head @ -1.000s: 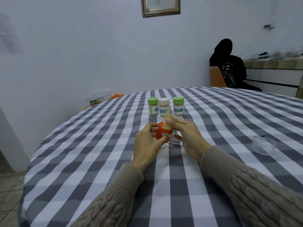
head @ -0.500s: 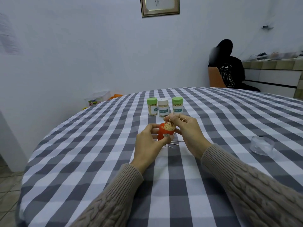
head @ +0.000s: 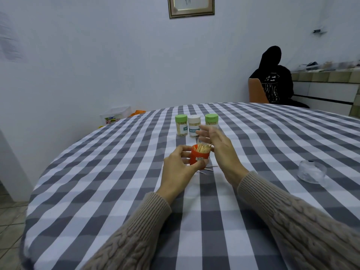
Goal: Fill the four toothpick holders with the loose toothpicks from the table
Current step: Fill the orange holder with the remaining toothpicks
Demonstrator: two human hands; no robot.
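Note:
My left hand (head: 180,168) grips an open orange toothpick holder (head: 198,155), tilted a little, with a bunch of toothpicks (head: 203,148) sticking out of its mouth. My right hand (head: 222,151) hovers just right of and above the holder, fingers spread and holding nothing. A few loose toothpicks (head: 206,169) lie on the cloth under the hands. Behind stand three capped holders in a row: a green-lidded one (head: 181,124), a white-lidded one (head: 194,125) and another green-lidded one (head: 211,119), partly hidden by my right fingers.
A round table with a grey-and-white checked cloth (head: 116,191) carries everything. A clear plastic lid or cup (head: 311,172) lies at the right. A person in black (head: 274,78) sits on an orange chair beyond the far edge. A plastic box (head: 115,115) sits by the wall.
My right hand has let go of the toothpicks it was pushing into the orange holder and has lifted away with its fingers spread. The toothpicks now sit lower in the holder.

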